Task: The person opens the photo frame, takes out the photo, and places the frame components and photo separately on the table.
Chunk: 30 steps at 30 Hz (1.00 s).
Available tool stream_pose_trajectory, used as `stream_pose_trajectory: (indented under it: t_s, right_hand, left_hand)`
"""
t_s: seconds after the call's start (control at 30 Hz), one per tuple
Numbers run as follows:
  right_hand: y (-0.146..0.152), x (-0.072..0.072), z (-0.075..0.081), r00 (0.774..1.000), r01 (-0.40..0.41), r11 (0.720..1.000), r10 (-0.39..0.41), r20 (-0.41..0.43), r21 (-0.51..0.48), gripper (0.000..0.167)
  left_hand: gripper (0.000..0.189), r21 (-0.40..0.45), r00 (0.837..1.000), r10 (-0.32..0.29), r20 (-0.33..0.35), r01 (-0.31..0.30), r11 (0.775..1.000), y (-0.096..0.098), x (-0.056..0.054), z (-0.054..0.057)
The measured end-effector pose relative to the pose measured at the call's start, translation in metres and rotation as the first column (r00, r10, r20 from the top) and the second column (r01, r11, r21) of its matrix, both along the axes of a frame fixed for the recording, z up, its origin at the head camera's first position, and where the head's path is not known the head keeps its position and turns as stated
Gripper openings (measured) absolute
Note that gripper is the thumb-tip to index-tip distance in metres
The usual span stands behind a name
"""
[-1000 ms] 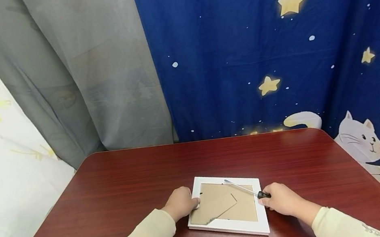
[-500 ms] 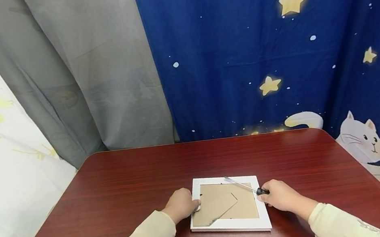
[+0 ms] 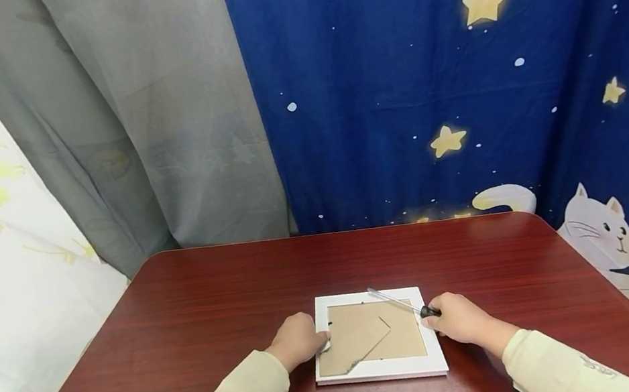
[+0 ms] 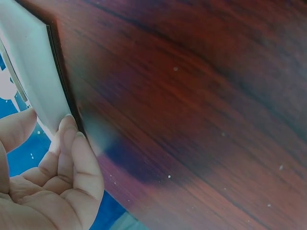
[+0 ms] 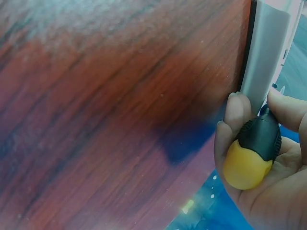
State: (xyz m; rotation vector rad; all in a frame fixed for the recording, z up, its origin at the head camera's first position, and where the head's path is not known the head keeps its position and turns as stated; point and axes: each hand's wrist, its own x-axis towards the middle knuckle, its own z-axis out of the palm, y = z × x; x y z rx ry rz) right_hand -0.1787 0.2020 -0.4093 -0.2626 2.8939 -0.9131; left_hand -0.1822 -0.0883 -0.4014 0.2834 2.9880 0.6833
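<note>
A white picture frame (image 3: 386, 370) lies face down on the table, its brown cardboard back (image 3: 364, 324) and angled stand flap facing up. My left hand (image 3: 297, 341) grips its left edge, thumb on top and fingers against the side; the left wrist view shows this pinch on the frame's edge (image 4: 36, 62). At the right edge, my right hand (image 3: 461, 318) holds a screwdriver (image 3: 430, 311) by its handle while also touching the frame. The screwdriver's metal shaft slants over the frame's upper right. Its black and yellow handle (image 5: 249, 165) sits in the palm.
The dark red wooden table (image 3: 231, 290) extends behind and to both sides of the frame. Behind it hang a grey curtain (image 3: 191, 106) and a blue starry curtain (image 3: 358, 81). A white cloth (image 3: 13, 302) hangs at the left.
The frame has turned slightly counterclockwise, so its near edge lies more level. My right hand has shifted a little away from me and leftward with the screwdriver; my left hand has barely moved.
</note>
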Motion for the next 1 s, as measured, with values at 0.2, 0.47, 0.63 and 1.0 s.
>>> stream_pose_trajectory:
  t_s: [0.2, 0.47, 0.63, 1.0]
  right_hand:
    - [-0.0006, 0.0000, -0.0005, 1.000, 0.005, 1.000, -0.005, 0.012, 0.011, 0.018]
    - [-0.0003, -0.0002, -0.0018, 1.000, -0.014, 1.000, 0.014, -0.007, 0.004, 0.018]
    - [-0.0005, -0.0009, -0.0017, 1.000, -0.017, 1.000, 0.018, -0.007, 0.008, 0.017]
    - [-0.0002, -0.0001, 0.0012, 1.000, -0.019, 1.000, 0.019, -0.003, 0.015, 0.015]
  left_hand:
    - [0.031, 0.006, 1.000, 0.004, 0.001, -0.004, 1.000, -0.0013, 0.0013, -0.0019]
    - [0.032, 0.022, 1.000, -0.003, -0.017, 0.003, 1.000, -0.0027, 0.0044, 0.0000]
    - [0.032, 0.008, 1.000, -0.001, -0.018, 0.001, 1.000, -0.0029, 0.0044, 0.0013]
    - [0.032, 0.007, 1.000, 0.000, -0.008, 0.000, 1.000, -0.0026, 0.0044, 0.0021]
